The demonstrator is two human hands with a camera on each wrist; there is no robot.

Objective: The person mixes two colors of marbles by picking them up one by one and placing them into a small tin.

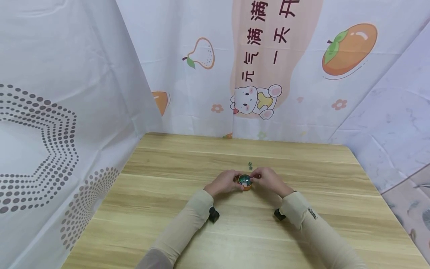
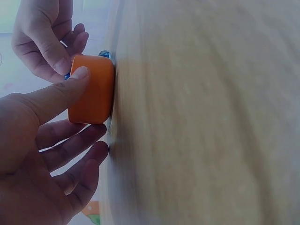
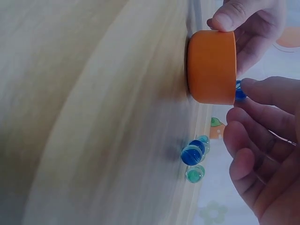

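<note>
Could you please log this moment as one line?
left hand: holds bowl; right hand: pinches marble at bowl; bowl: upright; table: loose marbles beyond bowl

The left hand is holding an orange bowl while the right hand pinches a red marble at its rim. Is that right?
Not quite: the marble is blue, not red, as the right wrist view shows. The rest is right: the left hand holds the orange bowl, and the right hand pinches the marble at its rim.

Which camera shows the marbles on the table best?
The right wrist view: the loose marbles look big there, with blue and green showing. The head view shows them tiny; the left wrist view shows just a blue bit past the orange bowl.
</note>
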